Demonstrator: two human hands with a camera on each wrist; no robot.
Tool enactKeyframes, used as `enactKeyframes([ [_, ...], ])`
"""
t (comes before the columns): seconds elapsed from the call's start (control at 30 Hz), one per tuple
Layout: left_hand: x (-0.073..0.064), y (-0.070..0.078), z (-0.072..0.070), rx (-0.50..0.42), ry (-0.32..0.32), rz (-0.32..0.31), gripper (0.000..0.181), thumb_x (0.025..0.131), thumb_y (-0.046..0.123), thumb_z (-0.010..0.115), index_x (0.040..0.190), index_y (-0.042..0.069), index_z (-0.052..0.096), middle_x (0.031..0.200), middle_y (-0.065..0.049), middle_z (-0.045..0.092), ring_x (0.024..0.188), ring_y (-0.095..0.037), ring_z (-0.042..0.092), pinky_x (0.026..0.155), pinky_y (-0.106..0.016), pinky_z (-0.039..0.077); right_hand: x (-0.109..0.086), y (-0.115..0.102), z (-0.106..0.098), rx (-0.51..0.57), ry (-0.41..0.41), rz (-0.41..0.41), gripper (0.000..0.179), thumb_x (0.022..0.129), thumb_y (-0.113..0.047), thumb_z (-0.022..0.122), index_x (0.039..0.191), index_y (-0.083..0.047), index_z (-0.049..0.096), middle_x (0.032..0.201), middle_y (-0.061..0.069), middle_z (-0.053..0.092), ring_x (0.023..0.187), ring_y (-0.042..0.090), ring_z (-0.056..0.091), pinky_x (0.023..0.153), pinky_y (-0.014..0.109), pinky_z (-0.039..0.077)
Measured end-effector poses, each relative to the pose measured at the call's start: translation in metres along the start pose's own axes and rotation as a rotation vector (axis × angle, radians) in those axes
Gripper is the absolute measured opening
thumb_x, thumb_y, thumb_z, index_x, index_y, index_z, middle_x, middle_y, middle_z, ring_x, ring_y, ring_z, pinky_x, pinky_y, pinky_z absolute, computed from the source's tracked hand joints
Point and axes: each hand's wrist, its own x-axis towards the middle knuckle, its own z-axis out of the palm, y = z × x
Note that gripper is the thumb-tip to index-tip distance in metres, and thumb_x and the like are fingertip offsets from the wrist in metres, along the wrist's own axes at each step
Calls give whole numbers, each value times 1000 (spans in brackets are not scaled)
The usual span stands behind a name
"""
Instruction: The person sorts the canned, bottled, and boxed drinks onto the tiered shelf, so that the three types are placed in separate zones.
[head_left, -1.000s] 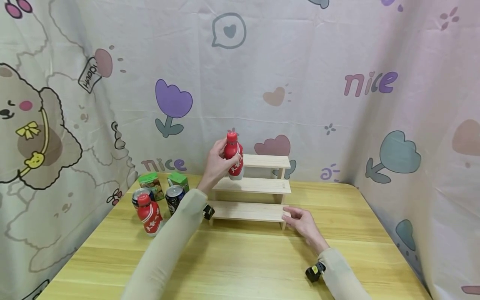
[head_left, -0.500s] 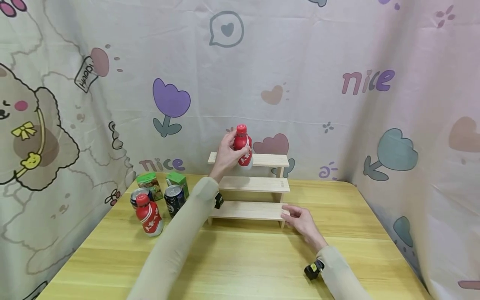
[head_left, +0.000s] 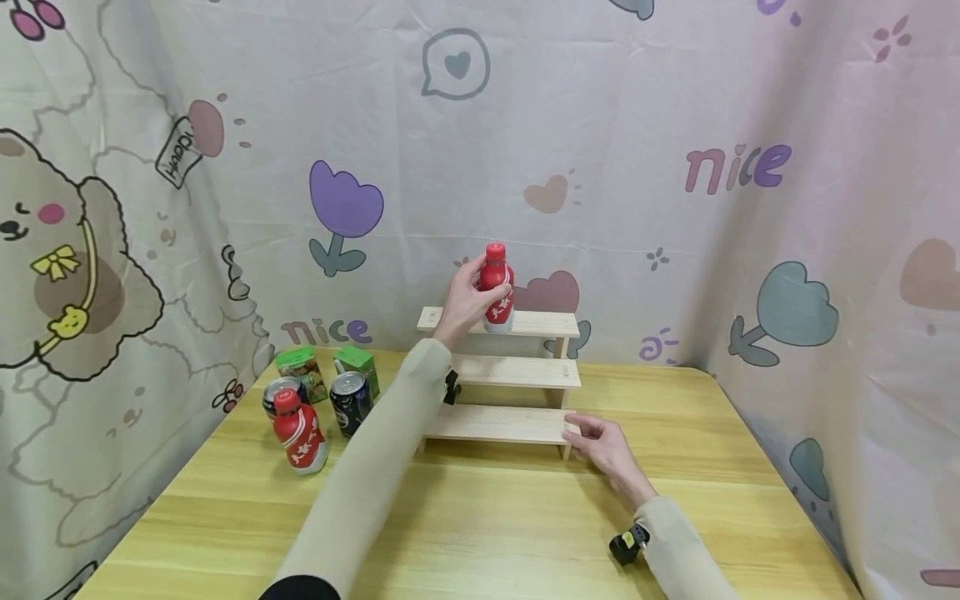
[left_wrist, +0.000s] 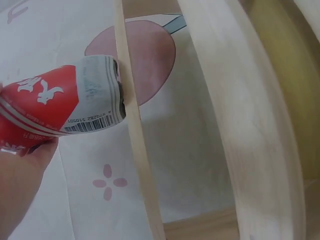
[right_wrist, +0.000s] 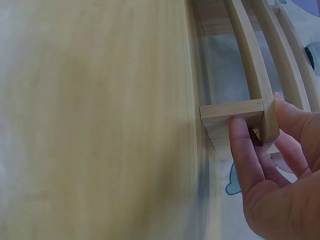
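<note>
My left hand (head_left: 467, 298) grips a red plastic bottle (head_left: 498, 293) with a red cap and a whitish base. It stands upright at the top board of a three-tier wooden display shelf (head_left: 517, 371). In the left wrist view the bottle's base (left_wrist: 100, 92) meets the edge of that board; whether its weight rests there I cannot tell. At the lowest step's right end, my right hand (head_left: 609, 450) pinches the shelf. The right wrist view has the thumb over the board's end (right_wrist: 270, 117) and fingers against the side support.
On the table's left stand a second red bottle (head_left: 300, 432), a dark can (head_left: 350, 403), another can (head_left: 279, 390) partly behind that bottle, and two green-topped cartons (head_left: 302, 372). A printed curtain (head_left: 465, 167) hangs behind the table (head_left: 495, 525).
My left hand has carried the bottle rightward and up, from over the middle step to the top board. The right hand keeps its hold on the lowest step.
</note>
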Motion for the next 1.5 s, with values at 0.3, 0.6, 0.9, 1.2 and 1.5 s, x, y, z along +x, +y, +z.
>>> enactKeyframes([
  [0.3,16,8,0,22,-117,-101,71,89,18,73,151,24,39,145,-7,49,123,-30,57,103,-53,46,1,-2,1,-10,-5,-12,42,85,-7,75,125,-1,65,84,2,51,71,11,59,65,25,58],
  [0.6,15,7,15,5,-186,-101,71,93,20,68,154,27,31,145,-10,50,127,-32,53,106,-54,43,0,1,1,-19,3,-11,41,84,-6,76,124,-3,66,87,4,56,71,12,60,65,26,58],
  [0.9,17,12,30,33,-163,-79,72,96,21,65,156,26,25,148,-10,46,134,-32,48,110,-53,39,1,-3,-3,-4,-4,-12,42,85,-6,75,126,-3,65,89,4,53,74,12,60,69,27,59],
  [1.2,21,7,36,25,-151,-95,74,95,23,65,156,26,25,150,-7,44,135,-30,46,111,-52,39,1,0,-4,5,-5,-19,42,84,-6,75,125,-1,65,86,3,50,72,11,58,66,25,58],
  [1.5,19,3,35,19,-130,-89,74,95,23,66,156,27,25,150,-7,43,136,-29,45,112,-52,38,-1,-1,0,8,-1,-13,42,85,-6,75,125,0,65,87,4,51,74,10,57,68,26,59],
])
